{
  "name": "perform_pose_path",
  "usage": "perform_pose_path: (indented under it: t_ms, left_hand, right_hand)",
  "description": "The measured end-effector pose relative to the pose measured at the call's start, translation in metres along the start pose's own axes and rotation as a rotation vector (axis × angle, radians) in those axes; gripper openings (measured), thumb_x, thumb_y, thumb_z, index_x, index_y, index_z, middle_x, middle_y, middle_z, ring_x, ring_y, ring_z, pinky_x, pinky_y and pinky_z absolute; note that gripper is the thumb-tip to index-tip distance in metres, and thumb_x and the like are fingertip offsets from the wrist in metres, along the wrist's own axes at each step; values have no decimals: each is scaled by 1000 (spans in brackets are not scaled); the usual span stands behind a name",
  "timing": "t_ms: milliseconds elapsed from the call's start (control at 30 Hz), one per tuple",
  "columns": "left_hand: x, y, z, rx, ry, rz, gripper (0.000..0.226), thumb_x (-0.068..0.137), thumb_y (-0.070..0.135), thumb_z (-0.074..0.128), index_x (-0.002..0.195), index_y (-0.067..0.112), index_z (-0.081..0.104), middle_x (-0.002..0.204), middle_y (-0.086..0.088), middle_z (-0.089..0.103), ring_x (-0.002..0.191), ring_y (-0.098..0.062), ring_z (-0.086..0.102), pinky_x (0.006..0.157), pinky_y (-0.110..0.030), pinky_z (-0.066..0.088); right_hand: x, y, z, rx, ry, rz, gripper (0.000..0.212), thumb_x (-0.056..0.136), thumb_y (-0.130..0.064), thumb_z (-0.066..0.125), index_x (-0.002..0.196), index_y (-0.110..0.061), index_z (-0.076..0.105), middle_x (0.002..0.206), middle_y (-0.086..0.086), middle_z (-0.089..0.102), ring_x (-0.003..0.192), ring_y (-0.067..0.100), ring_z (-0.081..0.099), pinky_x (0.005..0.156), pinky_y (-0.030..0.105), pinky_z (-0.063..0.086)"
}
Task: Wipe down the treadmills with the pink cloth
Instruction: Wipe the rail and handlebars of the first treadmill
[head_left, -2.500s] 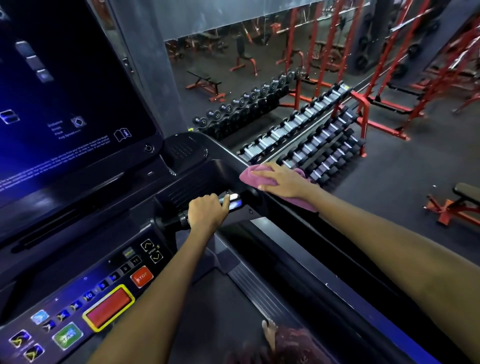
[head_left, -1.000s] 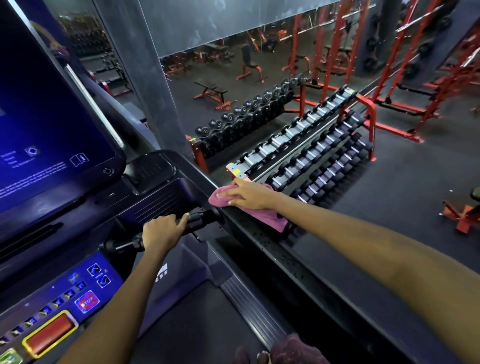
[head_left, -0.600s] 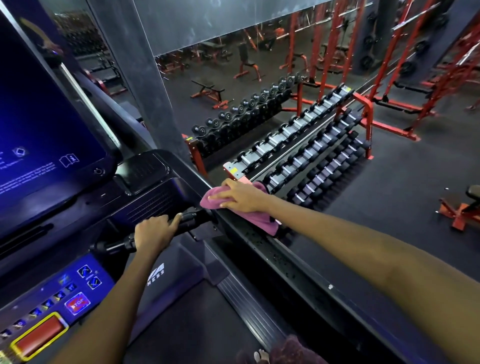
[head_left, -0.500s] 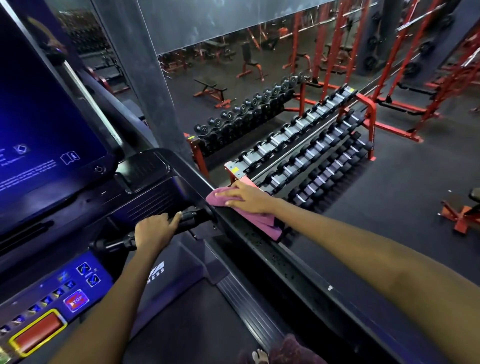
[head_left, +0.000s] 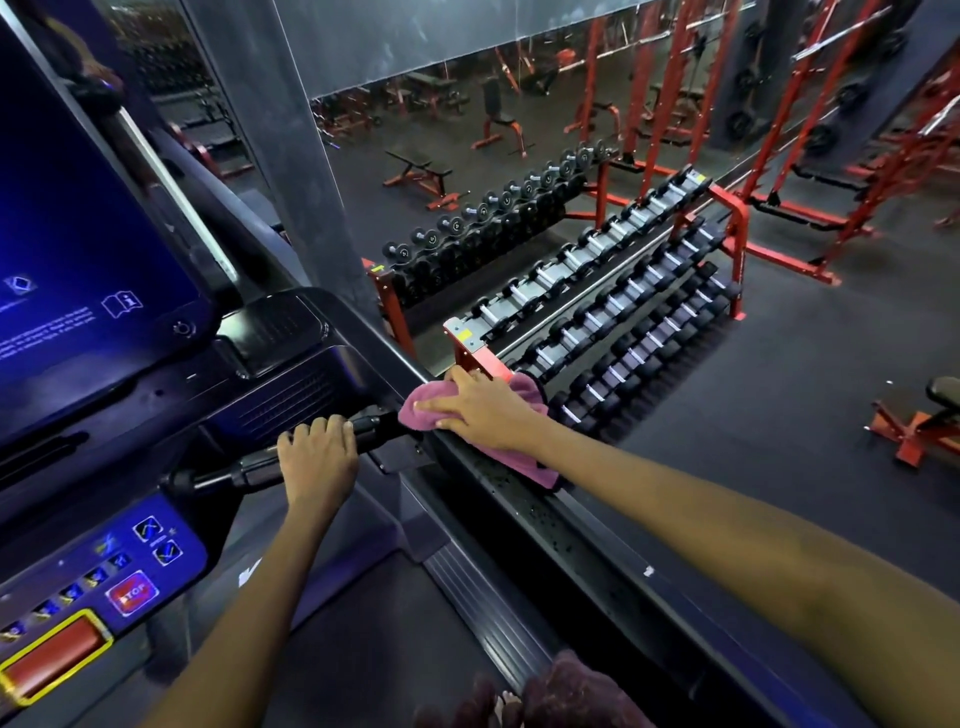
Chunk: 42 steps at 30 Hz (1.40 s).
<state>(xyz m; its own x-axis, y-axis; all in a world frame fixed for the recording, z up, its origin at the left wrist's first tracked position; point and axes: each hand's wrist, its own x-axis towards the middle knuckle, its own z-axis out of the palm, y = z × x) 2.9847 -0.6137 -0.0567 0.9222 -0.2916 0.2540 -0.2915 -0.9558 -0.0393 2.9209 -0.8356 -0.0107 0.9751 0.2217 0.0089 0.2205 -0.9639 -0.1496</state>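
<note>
Head view, looking down along the right side of a treadmill (head_left: 322, 384). Right hand (head_left: 483, 410) lies flat on the pink cloth (head_left: 519, 457), fingers straight and spread, pressing it onto the top of the treadmill's right side rail (head_left: 561, 535) at the end nearest the console. Cloth is bunched under the palm, with one edge trailing back along the rail. Water droplets visible on the rail just behind the cloth. Left hand (head_left: 319, 457) has its fingers curled round the black handlebar (head_left: 244, 473) below the console, grasping it. Screen (head_left: 78, 270) lit blue at upper left; red stop button (head_left: 132, 592) on the panel at lower left. Dumbbell rack (head_left: 613, 312) stands on the floor beyond the rail.
</note>
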Motion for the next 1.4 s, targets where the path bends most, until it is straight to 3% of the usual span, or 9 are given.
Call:
perform_pose_path:
  t_ms: [233, 333, 467, 667, 767, 867, 1100, 1267, 1400]
  left_hand:
    - [-4, 4, -2, -40, 84, 51, 45, 90, 28, 27, 73, 6, 62, 70, -15, 64, 65, -36, 59, 69, -45, 43]
    - [-2, 4, -4, -39, 74, 47, 36, 91, 24, 36, 73, 5, 62, 71, -16, 64, 66, -36, 59, 70, -45, 42]
    - [-4, 1, -2, -51, 112, 64, 43, 90, 26, 31, 71, 5, 62, 68, -15, 63, 63, -35, 59, 69, -44, 45]
    - [-3, 0, -5, -40, 84, 83, 41, 91, 27, 33, 71, 5, 60, 66, -14, 61, 61, -34, 57, 67, -43, 45]
    - [-3, -3, -5, -45, 40, 75, 32, 92, 24, 45, 74, 3, 60, 71, -16, 62, 66, -36, 58, 71, -46, 45]
    - [-4, -3, -5, -53, 1, 78, 27, 92, 23, 54, 79, 2, 61, 77, -19, 63, 72, -37, 59, 75, -47, 43]
    - [-3, -3, -7, -62, -57, 112, 37, 98, 30, 37, 89, 1, 60, 88, -19, 63, 83, -37, 57, 80, -47, 39]
    - [-3, -5, -6, -80, -80, 115, 39, 99, 32, 34, 97, 2, 59, 97, -18, 62, 91, -37, 55, 84, -47, 35]
    - [-5, -6, -3, -115, -48, 126, 38, 98, 31, 37, 97, 1, 60, 96, -19, 63, 90, -37, 56, 84, -47, 37]
  right_hand:
    - [-24, 16, -3, 113, -74, 40, 40, 99, -42, 35, 139, -42, 37, 125, 13, 42, 97, 17, 50, 87, 33, 48]
    - [-10, -6, 1, 25, 4, 142, 40, 98, -44, 35, 139, -43, 37, 126, 12, 42, 109, 25, 48, 91, 46, 47]
    - [-23, -10, 0, -145, -31, 36, 40, 98, -43, 36, 137, -45, 37, 137, 11, 36, 120, 28, 41, 96, 48, 40]
    - [-28, 3, -6, 73, -59, 132, 41, 99, -40, 36, 141, -40, 36, 128, 13, 42, 100, 15, 47, 91, 30, 45]
    - [-9, -23, -1, -85, -21, 240, 43, 99, -45, 31, 142, -43, 30, 136, 15, 38, 117, 27, 47, 96, 41, 44]
    - [-21, -29, -1, -218, -42, 150, 41, 99, -44, 31, 140, -46, 32, 143, 12, 32, 126, 28, 38, 104, 47, 34]
    - [-36, -12, -10, 4, -66, 214, 42, 99, -40, 35, 141, -41, 34, 129, 13, 40, 102, 19, 50, 88, 28, 44]
    - [-12, -34, 2, -194, -32, 269, 43, 98, -46, 31, 141, -46, 29, 141, 11, 33, 122, 28, 42, 100, 49, 40]
    - [-42, -14, 2, -84, -71, 88, 39, 96, -41, 42, 134, -45, 43, 139, 7, 36, 122, 21, 38, 105, 46, 30]
